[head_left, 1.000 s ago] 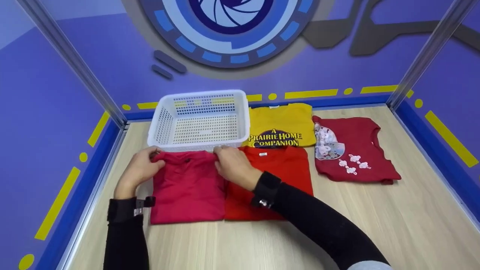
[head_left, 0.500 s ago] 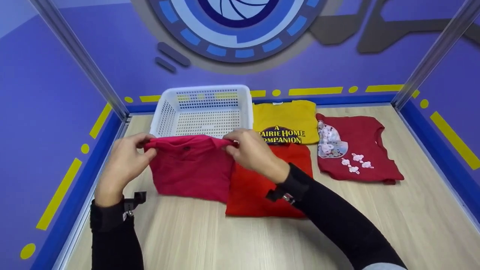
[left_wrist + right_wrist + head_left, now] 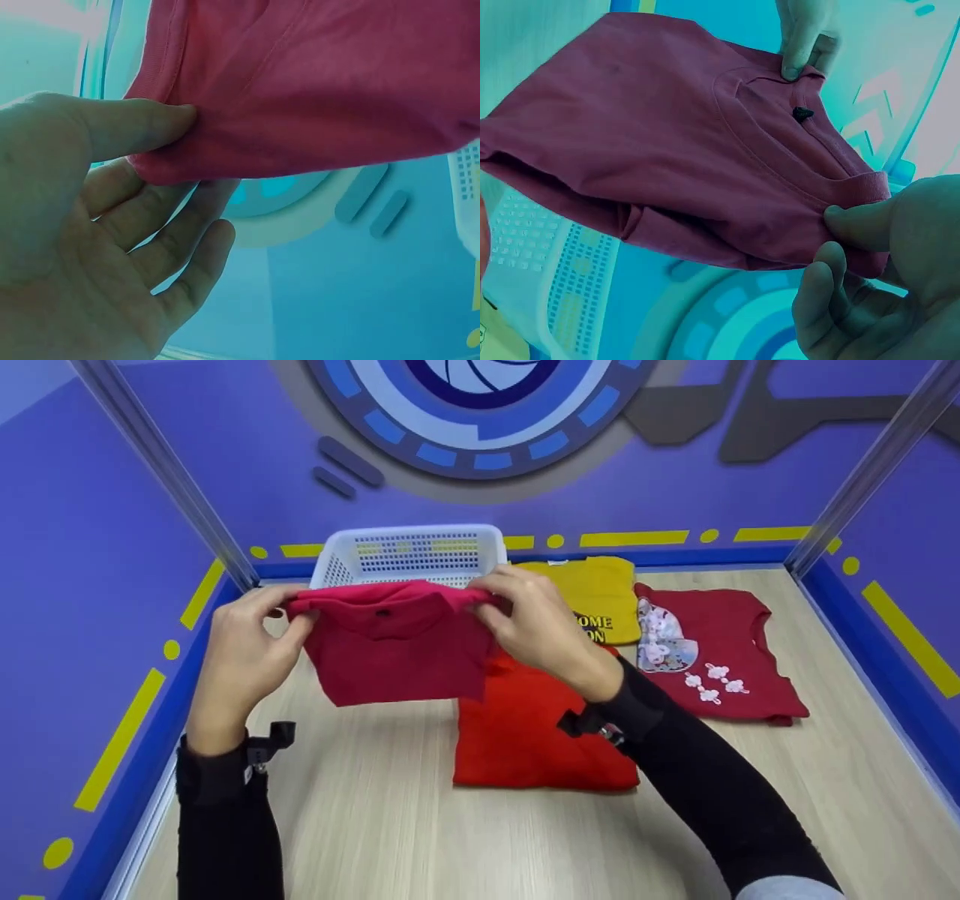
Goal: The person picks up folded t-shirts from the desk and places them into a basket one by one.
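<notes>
A folded crimson T-shirt hangs in the air between both hands, its collar edge up, in front of the white basket. My left hand pinches the shirt's left top corner between thumb and fingers. At the opposite top corner my right hand pinches the cloth in the same way. In the left wrist view the thumb presses on the crimson T-shirt with the fingers behind it. The right wrist view shows the neckline of the crimson T-shirt and a small dark tag. The shirt hides the basket's lower front.
A folded orange-red shirt lies under and beside the right forearm. Behind it is a yellow printed shirt, partly covered by the right hand. A dark red shirt with white flower shapes lies on the right. Purple panels enclose the wooden table.
Both hands have lifted the crimson T-shirt off the table and moved it up and forward to the basket. Its lower edge now hangs free. The other shirts stay in place.
</notes>
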`<action>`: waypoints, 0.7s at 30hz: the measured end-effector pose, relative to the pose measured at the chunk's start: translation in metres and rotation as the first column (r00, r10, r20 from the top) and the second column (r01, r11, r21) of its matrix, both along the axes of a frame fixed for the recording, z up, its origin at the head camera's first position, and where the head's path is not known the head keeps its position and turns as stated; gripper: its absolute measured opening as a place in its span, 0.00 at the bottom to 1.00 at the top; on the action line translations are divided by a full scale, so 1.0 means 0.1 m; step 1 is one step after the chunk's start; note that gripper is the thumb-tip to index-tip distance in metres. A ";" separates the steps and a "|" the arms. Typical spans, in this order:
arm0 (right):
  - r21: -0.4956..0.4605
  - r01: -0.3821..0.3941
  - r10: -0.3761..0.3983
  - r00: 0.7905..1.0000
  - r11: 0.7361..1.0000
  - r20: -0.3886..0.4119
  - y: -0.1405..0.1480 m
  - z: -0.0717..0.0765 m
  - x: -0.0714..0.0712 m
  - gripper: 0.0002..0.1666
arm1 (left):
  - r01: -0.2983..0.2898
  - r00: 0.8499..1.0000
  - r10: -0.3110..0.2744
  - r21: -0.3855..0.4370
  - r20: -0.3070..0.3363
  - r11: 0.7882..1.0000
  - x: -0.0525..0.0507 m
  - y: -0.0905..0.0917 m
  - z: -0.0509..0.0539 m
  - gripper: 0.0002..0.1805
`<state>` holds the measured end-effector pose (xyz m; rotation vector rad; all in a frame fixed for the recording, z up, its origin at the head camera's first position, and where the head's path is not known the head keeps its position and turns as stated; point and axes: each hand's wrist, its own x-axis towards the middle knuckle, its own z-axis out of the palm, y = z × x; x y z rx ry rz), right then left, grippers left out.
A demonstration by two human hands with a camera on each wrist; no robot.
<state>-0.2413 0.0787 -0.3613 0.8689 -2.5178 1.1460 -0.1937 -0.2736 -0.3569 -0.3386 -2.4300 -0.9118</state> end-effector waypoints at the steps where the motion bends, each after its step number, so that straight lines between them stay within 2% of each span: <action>1: 0.002 0.007 -0.007 1.000 1.000 -0.004 0.01 0.02 -0.03 0.11 | 0.007 1.000 -0.007 0.001 0.008 1.000 -0.03 0.00 0.01 0.11; 5: 0.003 0.021 -0.021 1.000 1.000 0.007 0.02 0.09 -0.19 0.11 | 0.029 0.999 -0.029 -0.008 0.039 1.000 -0.21 -0.02 0.04 0.12; 9: 0.015 0.014 -0.015 0.999 1.000 0.028 0.00 0.14 -0.41 0.11 | 0.021 0.998 -0.020 -0.016 0.053 1.000 -0.44 -0.05 0.10 0.13; 11: 0.025 0.016 -0.017 0.999 1.000 0.036 -0.02 0.16 -0.52 0.11 | 0.006 0.998 -0.005 -0.014 0.062 1.000 -0.56 -0.04 0.14 0.13; 16: 0.064 0.046 -0.049 0.998 0.997 0.044 -0.11 0.20 -0.83 0.13 | -0.041 0.991 0.041 -0.002 0.130 0.999 -0.88 -0.04 0.24 0.14; 21: 0.097 0.073 -0.078 0.995 0.993 0.056 -0.23 0.20 -1.17 0.14 | -0.112 0.976 0.113 -0.017 0.186 0.994 -1.26 -0.09 0.26 0.17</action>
